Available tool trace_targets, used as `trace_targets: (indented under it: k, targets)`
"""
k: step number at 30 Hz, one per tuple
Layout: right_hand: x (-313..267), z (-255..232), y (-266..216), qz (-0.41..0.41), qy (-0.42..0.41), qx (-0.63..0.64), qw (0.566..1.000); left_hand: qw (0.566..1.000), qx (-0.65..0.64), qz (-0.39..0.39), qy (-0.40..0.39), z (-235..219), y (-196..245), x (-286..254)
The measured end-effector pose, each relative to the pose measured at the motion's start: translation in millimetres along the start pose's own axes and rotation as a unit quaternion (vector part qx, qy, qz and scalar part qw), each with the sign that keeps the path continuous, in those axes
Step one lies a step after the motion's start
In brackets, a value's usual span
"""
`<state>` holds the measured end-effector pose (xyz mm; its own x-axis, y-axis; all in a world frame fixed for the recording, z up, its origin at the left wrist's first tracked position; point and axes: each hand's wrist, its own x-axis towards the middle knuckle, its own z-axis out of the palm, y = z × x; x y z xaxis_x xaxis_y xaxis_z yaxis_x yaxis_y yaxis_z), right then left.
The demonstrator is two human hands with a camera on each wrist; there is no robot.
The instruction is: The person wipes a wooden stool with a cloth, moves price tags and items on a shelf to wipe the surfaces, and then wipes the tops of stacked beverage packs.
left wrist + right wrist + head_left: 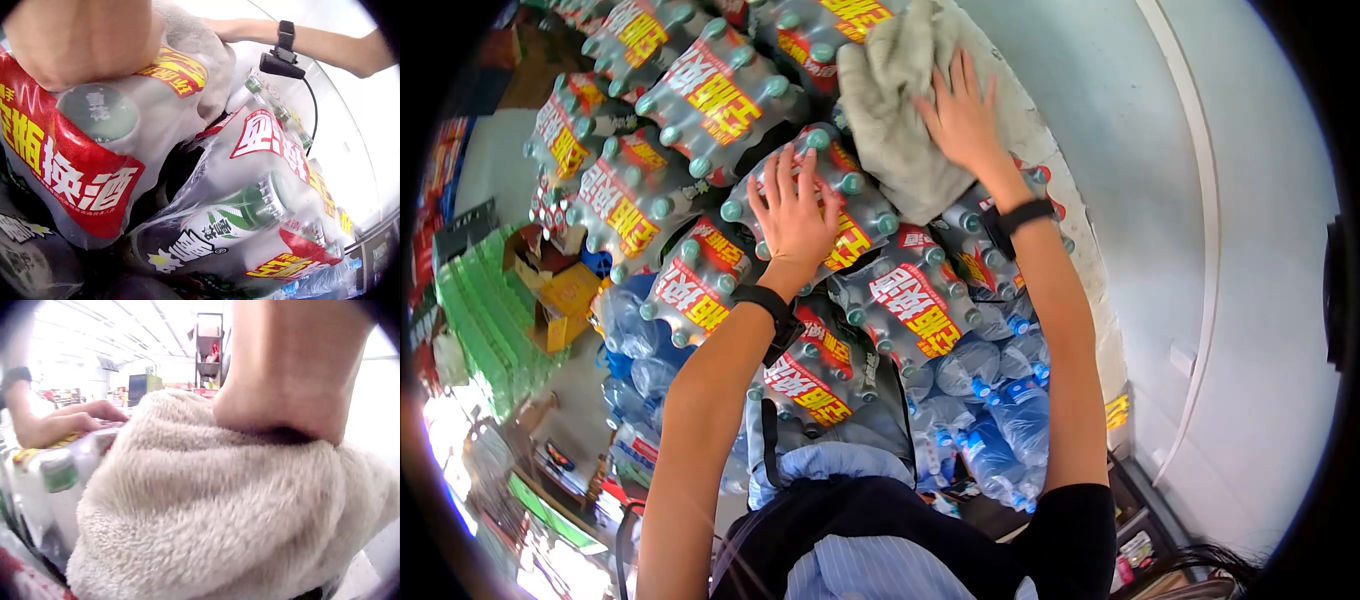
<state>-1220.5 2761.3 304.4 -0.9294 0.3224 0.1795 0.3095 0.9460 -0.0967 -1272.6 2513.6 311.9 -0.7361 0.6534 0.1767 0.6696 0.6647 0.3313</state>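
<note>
A fluffy beige cloth (900,130) lies over shrink-wrapped bottle packs at the upper middle of the head view. My right hand (965,120) rests on its right part with fingers spread; in the right wrist view the cloth (206,506) bunches in folds beneath that hand (287,375). To the left, my left hand (798,218) lies with straight, spread fingers on top of a bottle pack (852,240) with red and yellow labels. Green caps show through the film, one cap (99,112) just under the left hand (84,44) in the left wrist view.
Several more bottle packs (715,95) are stacked at the upper left and below my hands. Bagged water bottles (1000,430) with blue caps lie lower right. A pale wall (1250,300) runs along the right. Green packs (490,310) and an open carton (560,300) stand at the left.
</note>
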Motion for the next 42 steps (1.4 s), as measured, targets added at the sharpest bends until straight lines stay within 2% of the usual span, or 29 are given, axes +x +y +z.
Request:
trace_targets:
  k: [1,3,4,6,7,9,11,12,13,14,15,17,19,21,22,24,26,27,29,30,31,32,34,35,36,37,39,40,42]
  targets:
    - [14.5,4.4,8.7,0.010,0.008,-0.002,1.000,1.000,0.007,0.000,0.004,-0.1,1.9,-0.1]
    - [38.9,8.7,13.9,0.148,0.021,0.098,0.984,1.000,0.010,0.011,0.011,1.7,0.7,-3.5]
    - [37.2,13.5,11.5,0.153,0.033,0.100,0.983,1.000,0.016,0.011,0.020,1.8,1.4,-1.0]
    - [27.2,26.5,0.7,0.151,0.071,0.041,0.985,0.999,0.018,0.028,0.030,1.1,1.0,5.2]
    - [8.1,12.6,-12.4,0.112,0.091,0.005,0.990,0.999,0.016,0.021,0.023,1.0,2.8,1.3]
    - [-37.6,-11.6,-29.6,0.012,0.011,-0.006,1.000,0.999,0.011,0.017,0.031,1.7,1.6,-1.1]
    - [-99.9,-33.9,-38.5,-0.024,-0.088,0.061,0.994,0.999,0.011,0.012,0.028,5.9,6.3,-1.1]
    - [-98.6,-44.5,-43.2,-0.015,-0.083,0.078,0.993,0.999,0.017,0.011,0.025,4.6,0.0,-2.3]
    - [-112.7,-55.3,-45.1,-0.026,-0.124,0.076,0.989,1.000,0.021,0.007,0.014,4.9,-0.6,-2.4]
    - [-131.0,-66.1,-48.2,-0.008,-0.112,0.220,0.969,1.000,0.028,0.009,0.004,2.5,0.4,-2.2]
    - [-136.3,-66.2,-47.2,-0.006,-0.089,0.222,0.971,1.000,0.023,0.009,0.000,0.9,-0.1,-3.8]
    - [-176.4,-71.4,-56.4,0.050,-0.108,0.316,0.941,1.000,0.021,0.001,0.002,0.0,-0.6,-1.3]
    - [-184.9,-71.0,-57.3,0.061,-0.011,0.322,0.945,1.000,0.020,0.008,0.009,-0.2,1.4,-1.1]
    - [-193.5,-107.8,-56.3,0.284,-0.143,0.389,0.865,1.000,0.013,0.007,0.020,2.4,-0.3,-0.6]
    - [-207.7,-124.0,-54.7,0.357,-0.131,0.422,0.823,0.999,0.005,0.013,0.029,2.8,-0.7,-1.0]
    - [-244.3,-135.8,-39.8,0.464,-0.136,0.460,0.745,0.999,0.007,0.015,0.030,1.5,2.0,0.0]
    - [-279.8,-132.3,-25.3,0.494,-0.160,0.471,0.713,1.000,0.013,0.010,0.019,-0.4,1.2,-0.2]
    - [-297.2,-137.8,-23.0,0.417,-0.108,0.323,0.843,1.000,0.019,0.006,0.017,-0.5,1.8,0.1]
    - [-273.2,-152.7,-29.3,0.315,-0.055,0.163,0.933,1.000,0.017,0.004,0.016,-1.3,0.5,0.3]
    - [-252.1,-163.1,-29.6,0.356,-0.009,0.383,0.852,1.000,0.012,0.006,0.016,-1.1,1.5,0.2]
    - [-215.3,-173.6,-35.3,0.375,0.038,0.581,0.722,1.000,0.008,0.005,0.016,-1.6,2.3,0.3]
    - [-174.6,-175.3,-44.7,0.336,0.048,0.525,0.781,1.000,0.010,0.003,0.018,-2.1,0.6,1.8]
    - [-101.5,-135.3,-42.7,0.181,0.046,0.304,0.934,1.000,0.009,0.008,0.015,-0.4,0.8,0.4]
    - [-72.9,-104.3,-34.7,0.055,0.033,0.133,0.989,1.000,0.004,0.009,0.012,-0.3,-0.3,0.4]
    - [-70.5,-92.9,-32.6,0.043,0.087,0.174,0.980,1.000,0.004,0.009,0.011,-0.6,1.5,-0.4]
    - [-53.7,-68.2,-32.6,0.085,-0.004,0.163,0.983,1.000,0.005,0.007,0.009,-1.4,1.3,0.3]
    - [-24.6,-37.0,-43.4,0.078,0.011,0.028,0.997,1.000,0.004,0.004,0.002,-3.0,1.6,1.4]
    - [-17.0,-33.8,-46.6,0.077,0.010,0.031,0.997,1.000,0.006,0.002,0.001,-2.3,0.3,1.9]
    - [-9.3,-31.3,-49.9,-0.003,-0.027,-0.032,0.999,1.000,0.002,0.006,0.011,0.5,-0.5,0.7]
